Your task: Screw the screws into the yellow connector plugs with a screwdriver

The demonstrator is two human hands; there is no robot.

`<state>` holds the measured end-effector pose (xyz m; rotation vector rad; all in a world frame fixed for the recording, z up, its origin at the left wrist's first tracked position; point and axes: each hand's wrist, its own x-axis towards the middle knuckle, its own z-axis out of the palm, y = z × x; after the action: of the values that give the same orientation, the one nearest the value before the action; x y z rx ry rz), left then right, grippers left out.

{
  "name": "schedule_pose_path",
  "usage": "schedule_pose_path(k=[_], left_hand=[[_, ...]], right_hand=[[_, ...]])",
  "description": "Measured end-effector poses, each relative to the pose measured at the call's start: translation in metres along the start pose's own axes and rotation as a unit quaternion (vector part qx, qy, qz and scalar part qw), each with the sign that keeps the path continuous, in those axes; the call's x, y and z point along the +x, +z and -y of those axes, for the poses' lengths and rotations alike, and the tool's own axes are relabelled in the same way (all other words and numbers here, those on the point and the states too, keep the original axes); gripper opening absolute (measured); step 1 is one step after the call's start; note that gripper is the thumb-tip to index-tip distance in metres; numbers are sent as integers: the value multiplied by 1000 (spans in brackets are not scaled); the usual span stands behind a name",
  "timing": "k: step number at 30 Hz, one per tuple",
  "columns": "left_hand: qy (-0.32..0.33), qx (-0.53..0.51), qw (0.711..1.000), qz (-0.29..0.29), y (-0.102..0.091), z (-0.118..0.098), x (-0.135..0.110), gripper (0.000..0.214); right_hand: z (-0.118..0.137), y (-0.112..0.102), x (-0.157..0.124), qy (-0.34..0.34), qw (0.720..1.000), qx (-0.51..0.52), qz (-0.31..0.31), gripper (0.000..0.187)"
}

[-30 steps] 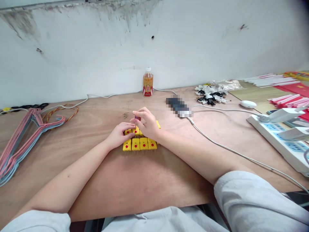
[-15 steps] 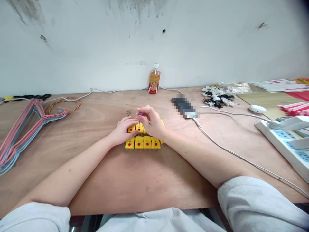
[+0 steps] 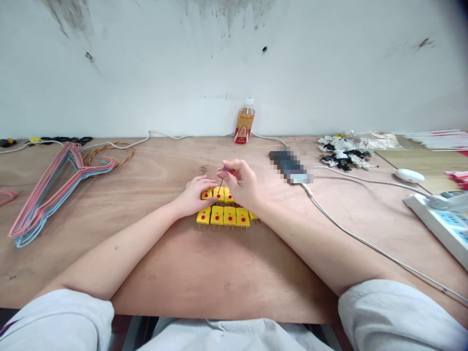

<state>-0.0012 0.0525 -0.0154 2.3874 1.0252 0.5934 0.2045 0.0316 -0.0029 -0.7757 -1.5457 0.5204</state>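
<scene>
The fingertips of the right hand (image 3: pixel 241 184) are pinched narrowly on a small dark piece (image 3: pixel 225 169) with a thin metal pin (image 3: pixel 221 183) projecting down from it. The pin tip sits just above the back row of yellow connector blocks (image 3: pixel 218 194). The fingers of the left hand (image 3: pixel 193 197) lie close together across the left end of that row, touching the blocks; whether they grip cannot be determined.

The blocks stand in two rows on a plywood workbench (image 3: pixel 109 234), each marked with a red dot, and metal pins extend from the front row toward the person. Small screws (image 3: pixel 203 169) lie just behind the back row.

Further out, a pixelated dark device (image 3: pixel 288 166) with a white cable (image 3: pixel 351 234) lies to the right, beside black-and-white plastic parts (image 3: pixel 343 156). A bottle of amber liquid (image 3: pixel 244 122) stands against the wall (image 3: pixel 329 73); its red-and-gold label is too small to read. Pink and blue coat hangers (image 3: pixel 62 195) lie to the left, and a white power strip (image 3: pixel 438 222) lies to the right.
</scene>
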Motion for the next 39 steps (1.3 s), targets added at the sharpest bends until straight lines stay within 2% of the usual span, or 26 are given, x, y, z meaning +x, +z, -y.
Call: schedule_pose_path(k=[4, 6, 10, 12, 14, 18, 21, 26, 29, 31, 32, 35, 39], left_hand=[[-4, 1, 1000, -1, 0, -1, -1, 43], [-2, 0, 1000, -1, 0, -2, -1, 43], [0, 1, 1000, -3, 1, -1, -1, 43], [1, 4, 1000, 0, 1, 0, 0, 43], [2, 6, 1000, 2, 1, -1, 0, 42], [5, 11, 1000, -2, 0, -2, -1, 41], [3, 11, 1000, -1, 0, -3, -1, 41], [-4, 6, 1000, -2, 0, -5, -2, 40], [-4, 8, 1000, 1, -1, -6, -2, 41], [0, 9, 1000, 3, -1, -6, -2, 42], [2, 10, 1000, 4, -1, -5, -2, 41], [1, 11, 1000, 4, 0, -4, -2, 40], [-3, 13, 1000, -4, 2, -3, -2, 39]], right_hand=[[1, 0, 2, -24, 998, -55, -25, 20], [2, -2, 4, -16, 999, -27, -6, 23], [6, -9, 11, 38, 995, 60, 73, 29], [9, -11, 16, 62, 992, 52, 97, 29], [11, -11, 17, 64, 994, 7, 86, 26], [13, -7, 10, -12, 996, -90, 15, 20], [13, -6, 8, -56, 994, -86, 24, 19], [11, -11, 17, 39, 995, 25, 92, 22], [11, -9, 14, 48, 998, -36, 18, 17], [15, -6, 8, 8, 995, -99, -34, 12], [16, -4, 5, -13, 993, -116, -33, 10], [20, -2, 4, -25, 994, -103, 18, 15], [17, -8, 14, 58, 994, -6, 92, 23]])
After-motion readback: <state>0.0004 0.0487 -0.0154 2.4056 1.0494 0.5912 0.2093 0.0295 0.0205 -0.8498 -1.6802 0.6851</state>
